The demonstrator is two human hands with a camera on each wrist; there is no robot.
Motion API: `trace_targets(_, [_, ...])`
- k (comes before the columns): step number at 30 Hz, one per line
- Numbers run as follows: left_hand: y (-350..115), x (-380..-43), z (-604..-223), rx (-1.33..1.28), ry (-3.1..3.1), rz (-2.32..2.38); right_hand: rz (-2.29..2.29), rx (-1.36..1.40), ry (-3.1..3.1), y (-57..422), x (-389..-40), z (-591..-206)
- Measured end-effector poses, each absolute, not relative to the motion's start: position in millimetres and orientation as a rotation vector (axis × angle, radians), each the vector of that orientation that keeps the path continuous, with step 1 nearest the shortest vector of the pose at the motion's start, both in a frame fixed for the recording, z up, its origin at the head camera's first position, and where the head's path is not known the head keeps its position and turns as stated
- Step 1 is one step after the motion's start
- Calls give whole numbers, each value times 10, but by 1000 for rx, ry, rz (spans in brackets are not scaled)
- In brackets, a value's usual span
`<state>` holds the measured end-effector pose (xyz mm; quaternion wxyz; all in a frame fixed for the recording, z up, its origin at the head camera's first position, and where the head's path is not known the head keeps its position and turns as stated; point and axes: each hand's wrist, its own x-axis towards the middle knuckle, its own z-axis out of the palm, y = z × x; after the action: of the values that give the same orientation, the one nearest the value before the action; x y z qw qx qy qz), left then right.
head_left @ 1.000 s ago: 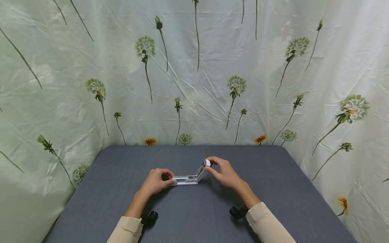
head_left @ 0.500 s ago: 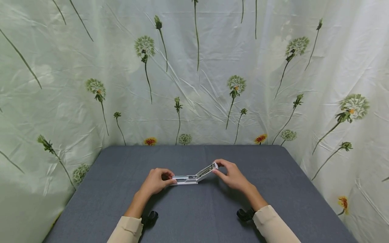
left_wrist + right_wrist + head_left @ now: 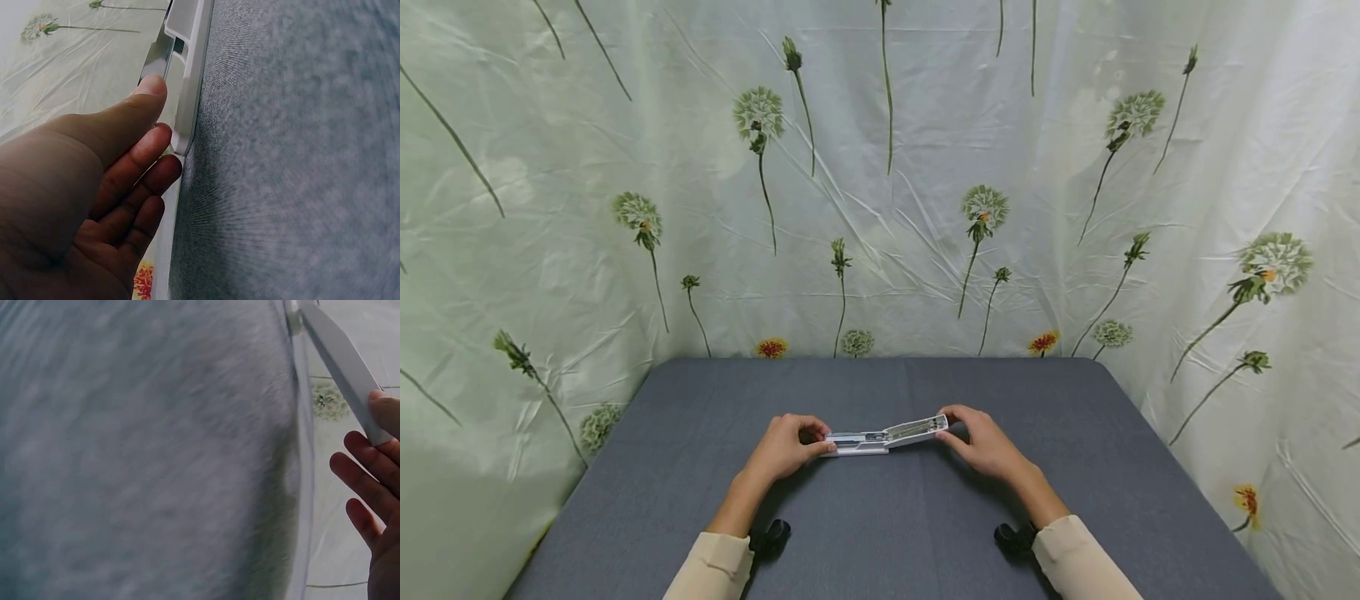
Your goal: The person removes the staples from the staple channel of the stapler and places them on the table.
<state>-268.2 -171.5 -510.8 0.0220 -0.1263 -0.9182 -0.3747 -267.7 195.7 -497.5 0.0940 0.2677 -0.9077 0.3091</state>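
A white stapler (image 3: 861, 451) lies on the grey cloth-covered table, its top arm (image 3: 917, 430) swung far back to the right, so the metal inside shows. My left hand (image 3: 789, 448) pinches the front end of the magazine between thumb and fingers, just above the base; the left wrist view shows the thumb on the metal rail (image 3: 157, 59) beside the white base (image 3: 190, 81). My right hand (image 3: 983, 445) pinches the free end of the top arm, holding it slightly raised off the table. In the right wrist view the arm's white outer side (image 3: 344, 365) slants down to the fingertips.
The grey table (image 3: 880, 533) spreads around both hands, its far edge meeting a pale curtain (image 3: 895, 217) printed with dandelions. A black strap piece (image 3: 771, 540) sits at the left wrist, another black piece (image 3: 1014, 542) at the right.
My right hand has moved right and down, swinging the stapler's top arm from steeply raised to nearly flat. The left hand and the base have stayed in place.
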Motion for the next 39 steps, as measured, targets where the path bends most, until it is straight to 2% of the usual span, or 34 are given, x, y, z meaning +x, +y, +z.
trace_targets(25, [-1687, -2655, -5085, -369, -2831, -1138, 908, 775, -2744, 1929, -2637, -4933])
trace_targets(39, [-1695, -2649, -5071, -383, -2817, -1141, 892, 775, -2644, 1584, -2659, -4816])
